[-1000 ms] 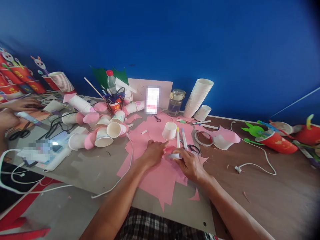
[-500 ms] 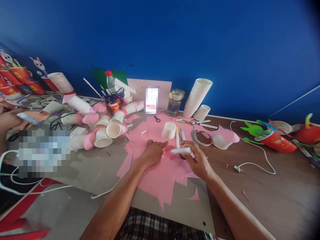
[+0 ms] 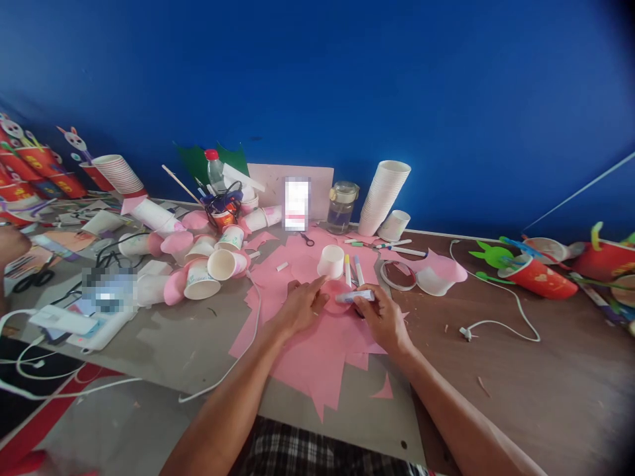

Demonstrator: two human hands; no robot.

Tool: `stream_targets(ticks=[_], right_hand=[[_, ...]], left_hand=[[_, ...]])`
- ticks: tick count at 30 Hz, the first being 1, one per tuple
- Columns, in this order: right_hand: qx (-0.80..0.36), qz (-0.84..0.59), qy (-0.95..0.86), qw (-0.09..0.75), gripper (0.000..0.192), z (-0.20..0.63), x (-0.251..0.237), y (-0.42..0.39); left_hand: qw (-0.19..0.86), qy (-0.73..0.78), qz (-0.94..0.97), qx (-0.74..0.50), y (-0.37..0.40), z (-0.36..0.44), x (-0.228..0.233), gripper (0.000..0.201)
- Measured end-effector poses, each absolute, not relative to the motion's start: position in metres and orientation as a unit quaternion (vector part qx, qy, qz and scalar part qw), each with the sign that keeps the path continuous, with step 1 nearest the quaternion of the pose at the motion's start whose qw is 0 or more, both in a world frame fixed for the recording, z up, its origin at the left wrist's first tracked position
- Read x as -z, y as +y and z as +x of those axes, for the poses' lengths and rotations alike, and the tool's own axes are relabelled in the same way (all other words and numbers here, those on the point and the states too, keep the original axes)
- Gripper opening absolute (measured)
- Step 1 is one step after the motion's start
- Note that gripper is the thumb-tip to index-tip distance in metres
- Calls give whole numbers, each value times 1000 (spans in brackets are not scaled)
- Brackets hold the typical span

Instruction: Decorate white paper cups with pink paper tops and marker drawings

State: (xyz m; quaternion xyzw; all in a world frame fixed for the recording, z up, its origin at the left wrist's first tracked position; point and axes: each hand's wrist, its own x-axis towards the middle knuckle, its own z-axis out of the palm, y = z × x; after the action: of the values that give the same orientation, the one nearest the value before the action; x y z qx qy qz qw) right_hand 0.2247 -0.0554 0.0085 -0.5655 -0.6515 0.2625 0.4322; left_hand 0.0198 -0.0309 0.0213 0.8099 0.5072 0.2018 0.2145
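Note:
My right hand [image 3: 383,318] pinches a thick white pen-like tube [image 3: 358,297], held nearly level with its tip pointing left. The tip is over a rounded pink paper piece [image 3: 338,305]; whether it touches cannot be made out. My left hand [image 3: 301,305] holds that piece at its left edge, index finger stretched forward and the other fingers curled. Just beyond the fingertips, a white paper cup [image 3: 331,262] stands upside down. To its right lie a yellow-and-white marker [image 3: 348,271] and a purple-and-white marker [image 3: 358,270]. Pink paper sheets [image 3: 310,370] spread beneath both hands.
Paper cups with pink pieces [image 3: 201,279] crowd the left. Behind stand a lit phone [image 3: 296,203], a glass jar [image 3: 342,210] and a cup stack [image 3: 384,198]. A tape roll [image 3: 398,275] and white cable [image 3: 516,334] lie right. Another person's hand [image 3: 14,244] shows far left.
The view has shifted slightly. The white tube's tip has come closer to my left hand, over the pink piece, and my left index finger now reaches nearer the upturned cup.

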Motion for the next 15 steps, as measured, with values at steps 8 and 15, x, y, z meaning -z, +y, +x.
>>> stream_targets(ticks=[8, 15], right_hand=[[-200, -544, -694, 427, 24, 224, -15, -56], [-215, -509, -742, 379, 20, 221, -16, -62]], left_hand=[[192, 516, 819, -163, -31, 20, -16, 50], [199, 498, 836, -116, -33, 20, -24, 73]])
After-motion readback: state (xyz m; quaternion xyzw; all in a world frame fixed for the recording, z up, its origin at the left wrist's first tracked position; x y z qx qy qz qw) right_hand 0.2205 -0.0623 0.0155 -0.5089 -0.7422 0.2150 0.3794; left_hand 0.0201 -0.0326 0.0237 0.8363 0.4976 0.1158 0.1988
